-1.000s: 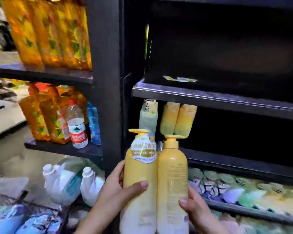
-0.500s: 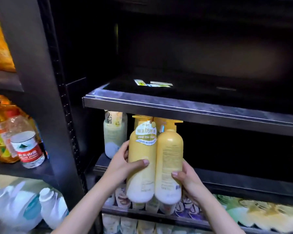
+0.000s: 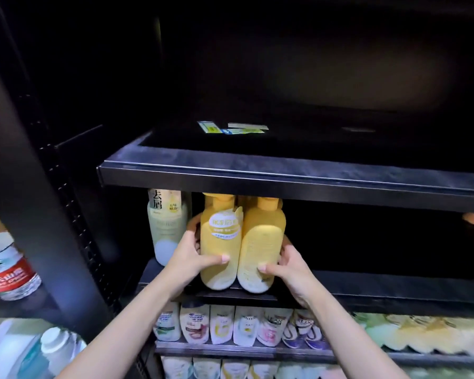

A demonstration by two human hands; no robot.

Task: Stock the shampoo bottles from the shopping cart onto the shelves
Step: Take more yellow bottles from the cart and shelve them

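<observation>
Two yellow pump shampoo bottles stand side by side at the front of the dark middle shelf (image 3: 367,283). My left hand (image 3: 192,255) grips the left yellow bottle (image 3: 220,242), which carries a round white label. My right hand (image 3: 288,269) grips the right yellow bottle (image 3: 262,242). Their bases touch the shelf edge, and their pump caps sit just under the shelf above. More yellow bottles show behind them. A pale green shampoo bottle (image 3: 167,228) stands to their left. The shopping cart is out of view.
The black upper shelf (image 3: 285,173) holds only a few paper tags (image 3: 230,128). Below, rows of small shampoo bottles (image 3: 230,324) fill the lower shelves. A water bottle (image 3: 6,266) stands on the left bay, past a black upright post (image 3: 39,214).
Both hands carried the two yellow bottles up and forward from waist height into the middle shelf, where they now rest. The view moved closer and to the right.
</observation>
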